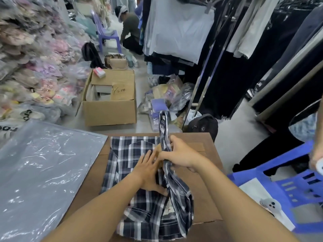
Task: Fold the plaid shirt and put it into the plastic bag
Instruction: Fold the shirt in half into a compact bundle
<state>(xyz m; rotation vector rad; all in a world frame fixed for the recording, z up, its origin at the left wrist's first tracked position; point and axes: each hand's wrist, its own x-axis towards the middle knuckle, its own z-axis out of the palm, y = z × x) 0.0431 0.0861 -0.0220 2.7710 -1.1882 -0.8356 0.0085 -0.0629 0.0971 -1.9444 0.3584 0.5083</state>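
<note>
A dark blue and white plaid shirt (129, 156) lies spread on a brown cardboard surface (208, 198) in front of me. My left hand (150, 173) presses flat on the middle of the shirt, fingers apart. My right hand (178, 152) is closed around the shirt's right side and sleeve, lifting that strip of fabric upright above the surface. A stack of clear plastic bags (40, 172) lies flat to the left of the shirt, touching the cardboard's left edge.
An open cardboard box (110, 110) stands on the floor ahead. Bagged clothes (35, 70) pile up at left. Racks of hanging garments (244, 49) fill the right. A blue plastic chair (297, 194) is near right, a black backpack (204, 126) beyond. A person (131, 30) crouches far back.
</note>
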